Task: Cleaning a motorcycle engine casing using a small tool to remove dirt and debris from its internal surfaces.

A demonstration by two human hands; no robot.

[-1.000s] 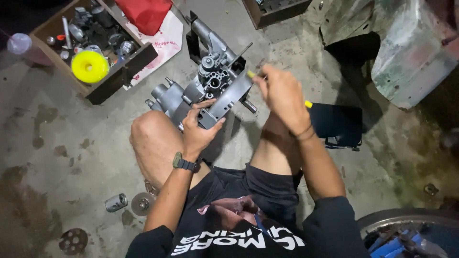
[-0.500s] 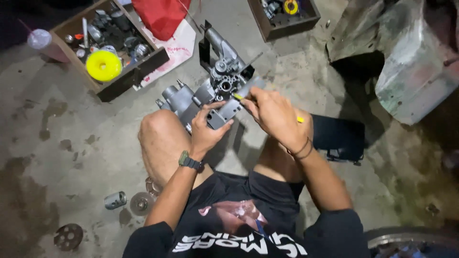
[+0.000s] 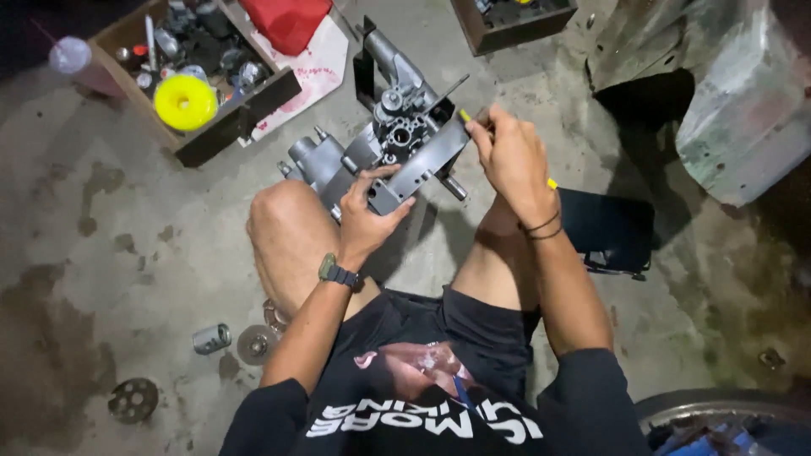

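left hand [image 3: 369, 221] fingers clamped on lower edge of grey engine casing [image 3: 397, 152]; right hand [image 3: 509, 160] fingers pinched on yellow-handled tool [image 3: 465, 116], tip at casing's upper edge.

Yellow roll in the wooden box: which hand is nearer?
Left. The left hand grips the engine casing, closer to the yellow roll; the right hand is farther right.

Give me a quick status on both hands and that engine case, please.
Left hand grips the grey engine case at its near edge. Right hand holds a yellow-handled tool at the case. Nothing between hands and case.
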